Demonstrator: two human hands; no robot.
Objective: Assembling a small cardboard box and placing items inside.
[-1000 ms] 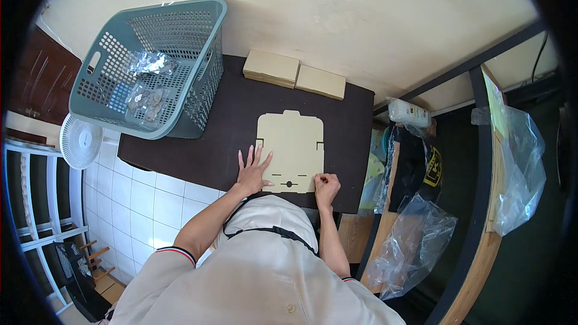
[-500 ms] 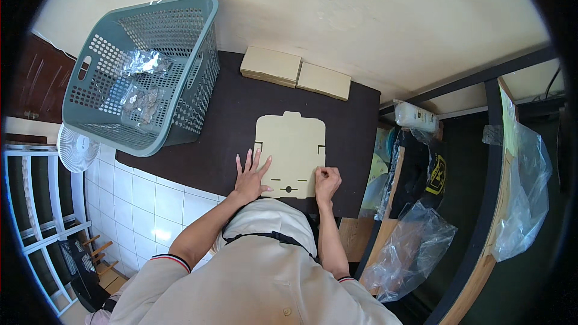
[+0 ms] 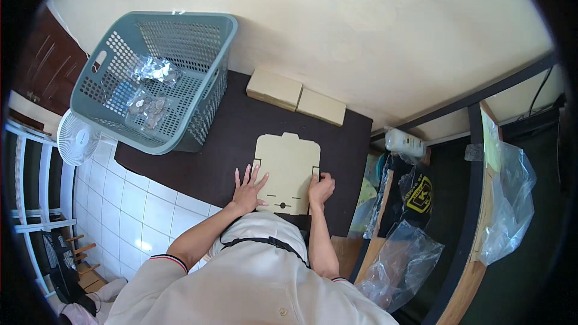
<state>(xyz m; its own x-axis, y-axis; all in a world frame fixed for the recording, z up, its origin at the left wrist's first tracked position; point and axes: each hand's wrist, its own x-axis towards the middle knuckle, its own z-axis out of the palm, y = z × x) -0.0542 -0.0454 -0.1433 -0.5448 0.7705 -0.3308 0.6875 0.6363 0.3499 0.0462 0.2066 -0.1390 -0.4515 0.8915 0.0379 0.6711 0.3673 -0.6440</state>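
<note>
A flat cardboard sheet (image 3: pixel 287 171) lies on the dark table (image 3: pixel 343 153) directly in front of the person, its long axis running near to far, with the small tab at the far end. The left hand (image 3: pixel 245 194) is spread at its near left edge, fingers pointing far and thumb reaching over the card. The right hand (image 3: pixel 321 189) is curled at the right edge, close to the notch there; whether it pinches the card I cannot tell. The sheet lies between the hands, neither clearly nearer. Two cardboard boxes (image 3: pixel 274 88) sit beyond, and a basket (image 3: pixel 208 108) stands far left.
</note>
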